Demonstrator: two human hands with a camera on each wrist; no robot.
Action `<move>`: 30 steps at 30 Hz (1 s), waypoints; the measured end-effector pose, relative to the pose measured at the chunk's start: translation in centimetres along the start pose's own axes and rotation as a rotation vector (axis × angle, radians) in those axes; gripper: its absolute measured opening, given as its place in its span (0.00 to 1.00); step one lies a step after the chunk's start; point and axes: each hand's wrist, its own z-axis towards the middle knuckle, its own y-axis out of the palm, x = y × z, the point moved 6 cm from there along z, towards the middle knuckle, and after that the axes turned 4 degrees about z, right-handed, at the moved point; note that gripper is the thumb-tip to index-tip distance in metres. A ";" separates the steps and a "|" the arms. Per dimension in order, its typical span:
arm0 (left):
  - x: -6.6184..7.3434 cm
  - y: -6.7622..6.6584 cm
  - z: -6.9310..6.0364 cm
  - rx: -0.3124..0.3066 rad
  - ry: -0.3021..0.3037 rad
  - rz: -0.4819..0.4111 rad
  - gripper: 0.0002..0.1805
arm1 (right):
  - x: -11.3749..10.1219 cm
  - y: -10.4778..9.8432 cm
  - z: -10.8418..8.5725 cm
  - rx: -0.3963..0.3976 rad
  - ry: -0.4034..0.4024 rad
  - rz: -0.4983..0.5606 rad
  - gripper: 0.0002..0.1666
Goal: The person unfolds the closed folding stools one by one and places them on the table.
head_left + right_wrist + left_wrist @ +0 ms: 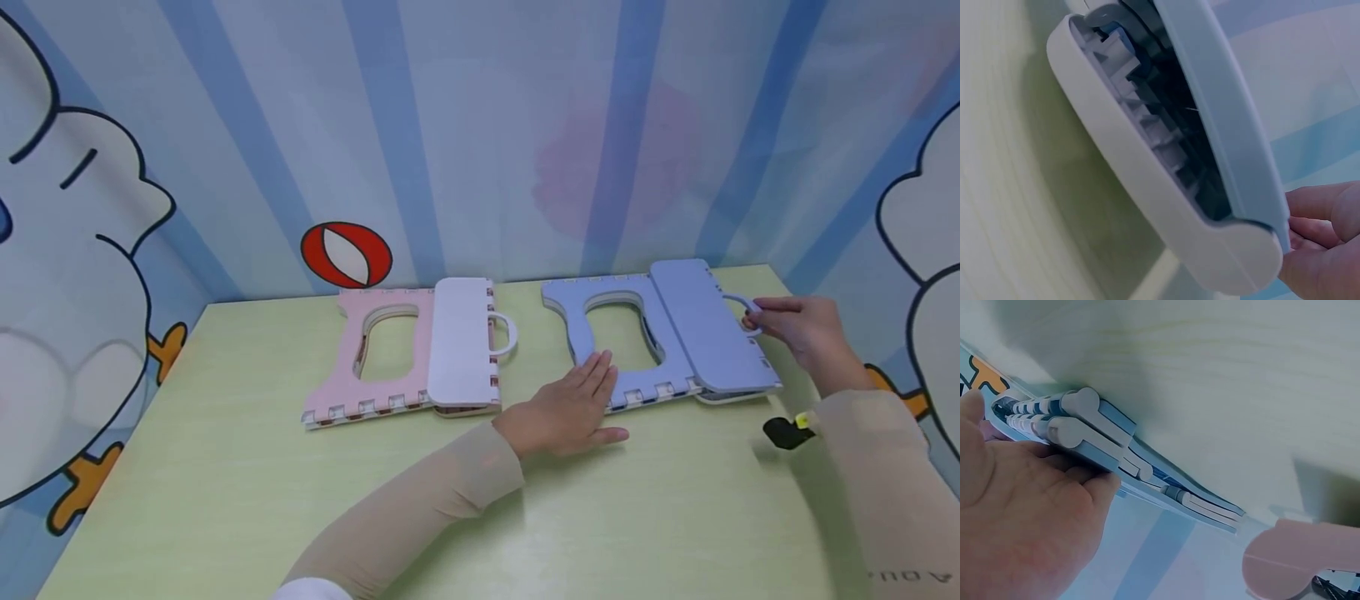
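A blue folded plastic stool [705,333] lies flat on the table at the right, its handle loop pointing right. My left hand [566,412] rests with extended fingers on its lower left part, thumb out to the side. At the far side, my right hand [802,329] pinches the blue handle loop between thumb and fingers. The left wrist view has the palm of my left hand [1035,506] against the stool's hinged edge [1072,431]. In the right wrist view the stool's end [1147,162] shows a dark gap between its panels, with my right hand's fingers [1322,219] at its corner.
A pink folded stool with a white panel [461,342] lies to the left of the blue one on the pale green table [225,500]. Behind stands a blue striped backdrop [480,150] with cartoon prints. A small black object [787,433] is beside my right wrist.
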 end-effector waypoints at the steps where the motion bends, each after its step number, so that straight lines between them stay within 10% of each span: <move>1: 0.0 0.0 0.0 -0.001 -0.001 -0.002 0.46 | 0.1 -0.1 0.1 0.001 -0.008 0.007 0.29; 8: 0.0 0.0 -0.2 0.006 0.000 -0.017 0.45 | 0.1 -0.8 0.6 0.012 -0.021 0.091 0.14; 22: -0.1 -0.4 -0.5 0.014 -0.001 -0.051 0.43 | -3.2 -0.3 -1.7 0.030 -0.083 -0.080 0.29; 30: -0.2 -0.5 -0.6 0.011 -0.004 -0.068 0.42 | -4.2 -0.4 -2.0 0.033 -0.099 0.012 0.06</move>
